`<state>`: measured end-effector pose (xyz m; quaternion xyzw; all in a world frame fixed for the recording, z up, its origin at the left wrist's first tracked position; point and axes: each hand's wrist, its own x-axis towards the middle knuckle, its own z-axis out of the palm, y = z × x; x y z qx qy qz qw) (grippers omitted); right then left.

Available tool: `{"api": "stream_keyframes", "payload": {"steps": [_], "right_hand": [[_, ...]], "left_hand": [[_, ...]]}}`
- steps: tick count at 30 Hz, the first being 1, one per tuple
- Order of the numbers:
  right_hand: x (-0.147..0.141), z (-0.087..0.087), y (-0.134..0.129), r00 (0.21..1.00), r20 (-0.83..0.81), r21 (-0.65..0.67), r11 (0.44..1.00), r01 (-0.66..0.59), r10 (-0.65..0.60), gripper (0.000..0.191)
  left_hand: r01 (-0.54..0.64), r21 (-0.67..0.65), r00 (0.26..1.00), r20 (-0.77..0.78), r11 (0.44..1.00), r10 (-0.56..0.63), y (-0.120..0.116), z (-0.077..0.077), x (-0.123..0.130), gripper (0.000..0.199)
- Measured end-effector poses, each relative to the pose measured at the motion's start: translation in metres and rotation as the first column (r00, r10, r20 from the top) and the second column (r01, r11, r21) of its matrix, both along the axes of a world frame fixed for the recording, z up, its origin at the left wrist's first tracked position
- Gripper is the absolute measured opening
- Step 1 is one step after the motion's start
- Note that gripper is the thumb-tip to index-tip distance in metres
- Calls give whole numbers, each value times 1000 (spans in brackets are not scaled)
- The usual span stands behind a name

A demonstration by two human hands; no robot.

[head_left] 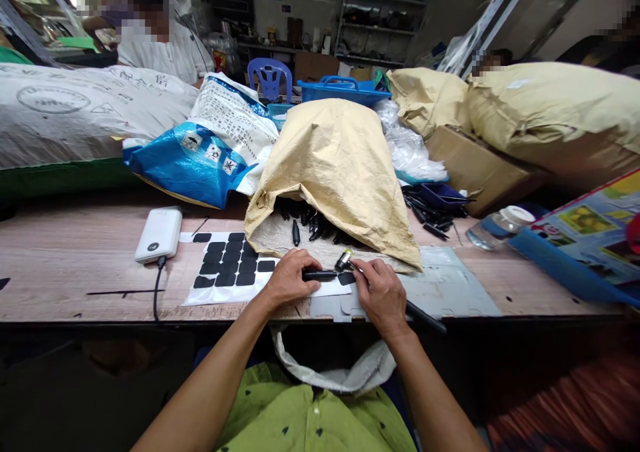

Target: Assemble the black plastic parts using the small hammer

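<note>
Our green shirt [320, 419] is filling the near edge. Over the label sheet [213, 295], our left hand [291, 279] is pinching a black tube [320, 275], while our right hand [383, 293] is gripping a hammer [425, 317], its head [344, 261] sitting near the tube's tip. Beyond, we are facing a sack [335, 159], its open mouth showing black parts [315, 225]. A power bank [159, 234] is lying left, a jar [493, 230] standing right.

Black piece [320, 275], tan sack [340, 145]
</note>
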<state>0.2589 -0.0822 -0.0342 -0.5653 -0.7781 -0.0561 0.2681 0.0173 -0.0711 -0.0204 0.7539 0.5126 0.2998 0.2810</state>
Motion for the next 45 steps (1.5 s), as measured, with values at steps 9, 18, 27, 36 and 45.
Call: {"api": "stream_keyframes", "payload": {"steps": [9, 18, 27, 36, 45], "right_hand": [[0, -1, -1, 1000, -8, 4, 1000, 2, -2, 27], [-1, -1, -1, 1000, -15, 0, 1000, 8, -8, 27], [-2, 0, -1, 1000, -10, -11, 1000, 17, -17, 27], [-2, -2, -1, 1000, -17, 4, 1000, 13, -13, 26], [-2, 0, -1, 1000, -11, 1, 1000, 19, -19, 26]], "left_hand": [[0, 18, 1000, -20, 1000, 0, 0, -3, 1, 23], [-2, 22, 998, -61, 1000, 3, 3, -5, 1, 19], [392, -219, 917, 23, 893, -397, -74, 30, 26, 23], [17, -505, 833, -471, 863, -292, -103, -26, 44, 23], [114, -476, 841, -422, 872, -340, -108, -24, 42, 26]]}}
